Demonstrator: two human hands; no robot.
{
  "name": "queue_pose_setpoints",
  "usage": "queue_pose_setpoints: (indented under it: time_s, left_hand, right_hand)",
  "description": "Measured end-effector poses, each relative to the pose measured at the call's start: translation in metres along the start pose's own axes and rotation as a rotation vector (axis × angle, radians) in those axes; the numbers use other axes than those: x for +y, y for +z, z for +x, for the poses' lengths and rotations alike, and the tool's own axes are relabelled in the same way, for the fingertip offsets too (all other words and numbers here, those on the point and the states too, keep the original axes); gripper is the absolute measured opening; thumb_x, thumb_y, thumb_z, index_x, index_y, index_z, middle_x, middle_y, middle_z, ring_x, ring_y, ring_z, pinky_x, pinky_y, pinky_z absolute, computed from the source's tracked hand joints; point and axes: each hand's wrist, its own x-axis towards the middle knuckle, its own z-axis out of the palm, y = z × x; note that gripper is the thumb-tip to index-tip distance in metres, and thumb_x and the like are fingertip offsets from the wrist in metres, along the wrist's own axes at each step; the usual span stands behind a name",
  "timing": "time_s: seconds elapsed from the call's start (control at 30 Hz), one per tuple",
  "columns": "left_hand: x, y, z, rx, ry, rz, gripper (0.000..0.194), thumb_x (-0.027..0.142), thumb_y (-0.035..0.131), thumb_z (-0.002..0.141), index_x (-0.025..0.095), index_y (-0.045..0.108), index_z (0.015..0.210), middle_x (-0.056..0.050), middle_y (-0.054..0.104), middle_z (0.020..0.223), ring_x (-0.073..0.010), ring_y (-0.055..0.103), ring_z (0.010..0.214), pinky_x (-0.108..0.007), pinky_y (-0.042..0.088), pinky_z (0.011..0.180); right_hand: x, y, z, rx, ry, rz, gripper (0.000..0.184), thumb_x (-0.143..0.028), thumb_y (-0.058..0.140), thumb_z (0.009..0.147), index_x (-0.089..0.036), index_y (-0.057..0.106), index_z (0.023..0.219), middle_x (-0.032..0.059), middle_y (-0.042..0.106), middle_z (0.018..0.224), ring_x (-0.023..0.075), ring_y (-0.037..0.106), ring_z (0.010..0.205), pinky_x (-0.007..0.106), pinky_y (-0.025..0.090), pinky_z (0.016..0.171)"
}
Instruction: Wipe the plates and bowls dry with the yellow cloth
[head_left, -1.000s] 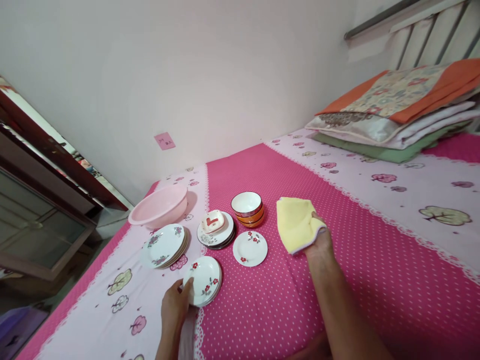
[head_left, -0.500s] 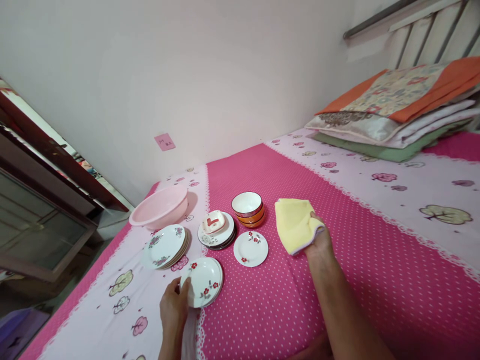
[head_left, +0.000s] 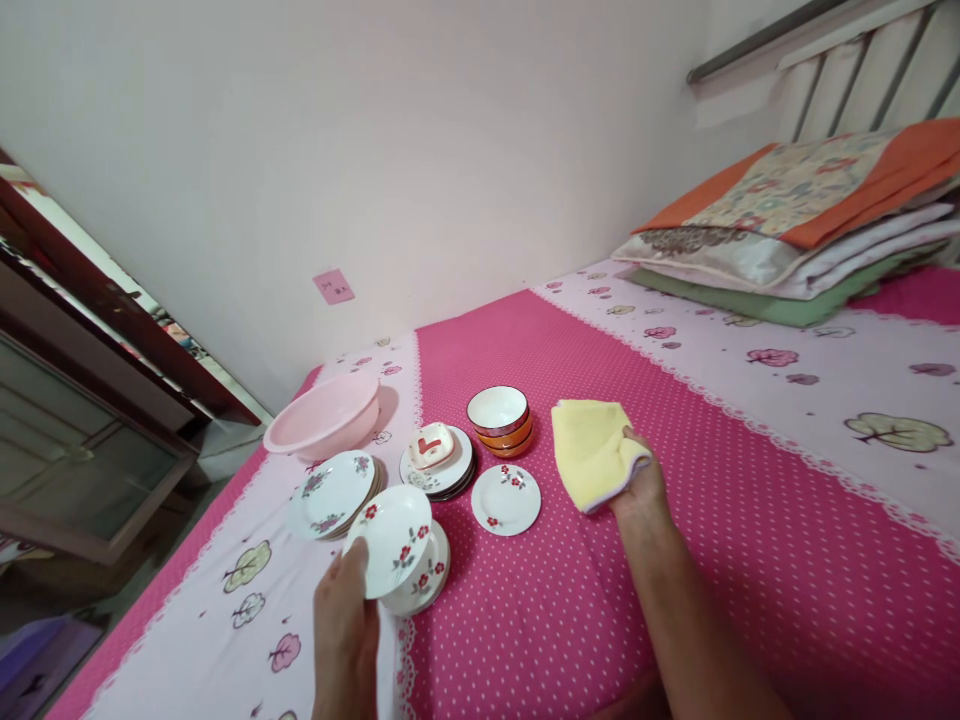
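Note:
My left hand grips the rim of a white plate with red flowers, lifted and tilted over a stack of similar plates. In my right hand is a folded yellow cloth, held above the bed. One more flowered plate lies alone between the two hands. Behind it stand nested orange bowls with white insides. A small square dish with a red mark rests on a stack of dark-edged plates.
A pink basin stands near the wall at the left, with a stack of larger flowered plates in front of it. Folded bedding is piled at the back right. The bedspread is pink and dotted.
My left hand has raised the top plate off its stack and tilted it, uncovering the plate below. My right hand keeps the cloth in nearly the same spot.

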Motion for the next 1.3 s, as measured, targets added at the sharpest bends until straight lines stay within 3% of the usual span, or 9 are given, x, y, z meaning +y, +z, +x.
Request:
queue_pose_setpoints:
  time_s: [0.2, 0.3, 0.4, 0.47, 0.6, 0.8, 1.0, 1.13, 1.3]
  left_hand:
    - [-0.014, 0.054, -0.013, -0.359, -0.353, -0.447, 0.028, 0.016, 0.05, 0.096, 0.014, 0.07, 0.116, -0.013, 0.082, 0.094, -0.0241, 0.078, 0.099, -0.041, 0.058, 0.097]
    - [-0.027, 0.069, -0.013, -0.685, -0.518, -0.804, 0.041, 0.026, 0.037, 0.106, 0.016, 0.069, 0.13, -0.013, 0.083, 0.107, -0.0222, 0.074, 0.114, -0.042, 0.048, 0.113]
    - [-0.034, 0.075, -0.017, -1.06, -0.507, -1.007, 0.05, 0.042, 0.034, 0.109, 0.018, 0.072, 0.131, -0.012, 0.076, 0.126, -0.0231, 0.066, 0.129, -0.043, 0.033, 0.124]
    - [-0.034, 0.076, -0.021, -1.179, -0.46, -1.073, 0.057, 0.052, 0.033, 0.108, 0.019, 0.072, 0.132, -0.011, 0.07, 0.137, -0.0239, 0.06, 0.136, -0.044, 0.022, 0.128]
    - [-0.035, 0.075, -0.029, -1.148, -0.435, -1.092, 0.058, 0.058, 0.033, 0.106, 0.024, 0.069, 0.136, -0.008, 0.065, 0.143, -0.0241, 0.054, 0.141, -0.044, 0.013, 0.129]
    - [-0.042, 0.079, -0.035, -0.863, -0.514, -1.012, 0.042, 0.046, 0.044, 0.106, 0.028, 0.074, 0.13, -0.005, 0.073, 0.135, -0.0259, 0.061, 0.135, -0.05, 0.024, 0.127]
    - [-0.037, 0.086, -0.048, -0.914, -0.555, -1.092, 0.044, 0.046, 0.046, 0.104, 0.023, 0.073, 0.13, -0.008, 0.071, 0.138, -0.0284, 0.059, 0.137, -0.05, 0.03, 0.125]
    - [-0.028, 0.083, -0.052, -0.914, -0.504, -1.124, 0.048, 0.043, 0.038, 0.108, 0.019, 0.071, 0.133, -0.011, 0.073, 0.134, -0.0238, 0.062, 0.133, -0.044, 0.03, 0.125]
    - [-0.02, 0.075, -0.049, -0.83, -0.53, -1.093, 0.052, 0.044, 0.037, 0.107, 0.014, 0.078, 0.121, -0.014, 0.078, 0.123, -0.0269, 0.069, 0.123, -0.046, 0.037, 0.122]
  right_hand:
    - [0.0, -0.001, -0.002, 0.069, 0.048, -0.043, 0.034, -0.037, 0.056, 0.088, -0.022, 0.071, 0.113, 0.0021, 0.081, 0.089, 0.0268, 0.078, 0.088, 0.05, 0.061, 0.093]
    - [-0.001, 0.001, -0.003, 0.081, 0.027, -0.056, 0.035, -0.037, 0.057, 0.084, -0.021, 0.072, 0.112, 0.0023, 0.081, 0.087, 0.0266, 0.078, 0.085, 0.049, 0.061, 0.091]
    - [-0.003, 0.008, -0.01, 0.095, 0.005, -0.075, 0.037, -0.038, 0.058, 0.083, -0.02, 0.072, 0.112, 0.0036, 0.081, 0.089, 0.0275, 0.078, 0.085, 0.049, 0.062, 0.09]
    - [-0.005, 0.015, -0.017, 0.118, -0.016, -0.091, 0.037, -0.037, 0.059, 0.082, -0.019, 0.072, 0.112, 0.0038, 0.081, 0.089, 0.0276, 0.078, 0.085, 0.049, 0.063, 0.089]
    - [-0.01, 0.033, -0.035, 0.157, -0.054, -0.154, 0.037, -0.032, 0.067, 0.079, -0.016, 0.072, 0.112, 0.0042, 0.081, 0.089, 0.0268, 0.077, 0.084, 0.045, 0.065, 0.085]
    - [-0.013, 0.067, -0.079, 0.075, -0.189, -0.398, 0.036, -0.029, 0.081, 0.074, -0.018, 0.075, 0.108, 0.0037, 0.079, 0.097, 0.0242, 0.074, 0.083, 0.035, 0.064, 0.073]
    - [0.015, 0.094, -0.131, -0.561, -0.777, -1.24, 0.037, -0.025, 0.068, 0.088, -0.028, 0.074, 0.124, 0.0085, 0.066, 0.121, 0.0302, 0.061, 0.116, 0.048, 0.051, 0.101]
    - [0.037, 0.092, -0.147, -0.966, -0.584, -1.639, 0.054, -0.004, 0.057, 0.078, -0.025, 0.07, 0.126, 0.0076, 0.066, 0.114, 0.0285, 0.059, 0.11, 0.048, 0.05, 0.098]
    - [0.044, 0.088, -0.161, -1.117, -0.454, -1.75, 0.047, 0.002, 0.052, 0.077, -0.019, 0.069, 0.116, 0.0095, 0.069, 0.116, 0.0278, 0.06, 0.112, 0.048, 0.049, 0.103]
